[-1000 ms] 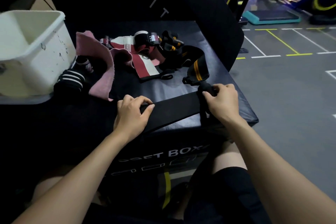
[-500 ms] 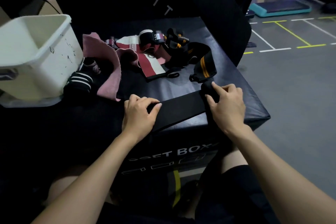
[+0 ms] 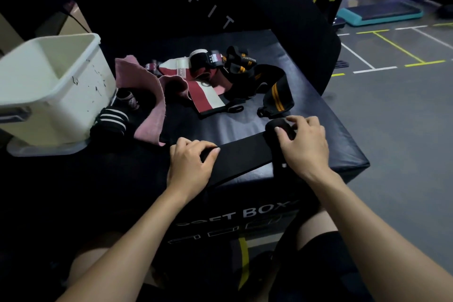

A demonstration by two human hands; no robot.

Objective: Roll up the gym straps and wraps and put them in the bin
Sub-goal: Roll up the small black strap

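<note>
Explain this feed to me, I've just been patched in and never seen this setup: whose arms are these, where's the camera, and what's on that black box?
There is no machine here. A person wears one wide-angle camera on the head, looking forward and down, so the two bare arms coming up from the bottom are their own.

They sit at a black padded box in a gym. The plain black strap lies along its near edge. The left hand holds one end flat, fingers curled over it. The right hand grips the rolled-up end.

Further back lies an unrolled pile: a pink wrap, a maroon and white wrap and a black wrap with orange stripes. A black and white striped roll sits beside the white bin on the left. What is inside the bin cannot be seen.
</note>
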